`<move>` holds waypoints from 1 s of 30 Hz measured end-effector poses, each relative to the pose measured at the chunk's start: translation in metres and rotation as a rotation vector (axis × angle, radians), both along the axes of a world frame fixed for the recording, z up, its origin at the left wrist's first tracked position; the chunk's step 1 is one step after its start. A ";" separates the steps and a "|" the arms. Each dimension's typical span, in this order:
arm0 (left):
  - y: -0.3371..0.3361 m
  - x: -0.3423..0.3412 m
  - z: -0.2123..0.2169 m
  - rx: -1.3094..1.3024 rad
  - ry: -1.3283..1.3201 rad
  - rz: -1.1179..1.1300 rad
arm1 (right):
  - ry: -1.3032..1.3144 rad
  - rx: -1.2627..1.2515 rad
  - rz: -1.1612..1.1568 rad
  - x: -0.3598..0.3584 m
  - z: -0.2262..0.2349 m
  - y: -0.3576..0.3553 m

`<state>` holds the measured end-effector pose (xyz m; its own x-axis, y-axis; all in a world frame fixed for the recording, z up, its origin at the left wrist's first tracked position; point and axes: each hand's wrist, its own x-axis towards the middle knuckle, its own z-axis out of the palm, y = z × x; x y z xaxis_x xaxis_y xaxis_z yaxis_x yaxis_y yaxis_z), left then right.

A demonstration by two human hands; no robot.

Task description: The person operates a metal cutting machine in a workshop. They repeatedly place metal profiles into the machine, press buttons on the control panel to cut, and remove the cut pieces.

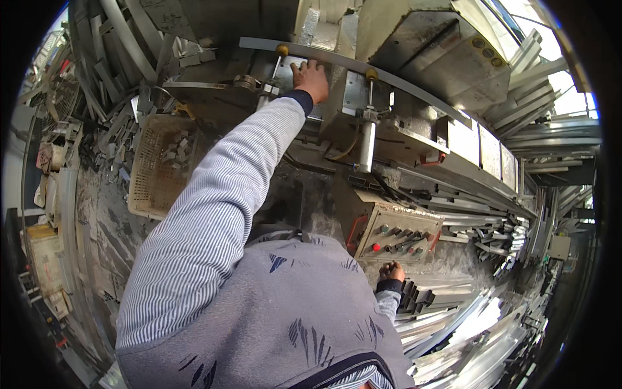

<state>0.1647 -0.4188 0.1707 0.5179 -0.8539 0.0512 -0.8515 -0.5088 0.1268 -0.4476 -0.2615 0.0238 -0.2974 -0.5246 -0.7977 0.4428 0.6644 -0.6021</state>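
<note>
A: Start at your left. What sits there?

B: A pale plastic basket with small metal offcuts in it, on the floor beside the machine, with piled metal strips behind it.

A: And your left hand?

B: Your left hand is stretched far forward, palm down, fingers spread flat against a metal piece on the machine bed, just under the long grey bar. It presses rather than grips. That bar has its long axis across your view, from upper left down toward the right, with two yellow knobs on it; a vertical clamp cylinder hangs below the right knob.

A: Further right?

B: The beige control panel, with a red button and dark switches, tilts up toward you. Your right hand is at its lower edge, fingers curled; you cannot tell from here whether it holds anything. Just right of it lie stacked aluminium profiles, their lengths running away to the right.
</note>
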 end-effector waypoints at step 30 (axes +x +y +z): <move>0.435 -0.173 -0.184 0.408 0.861 0.337 | 1.411 -0.081 1.071 -0.035 0.039 -0.051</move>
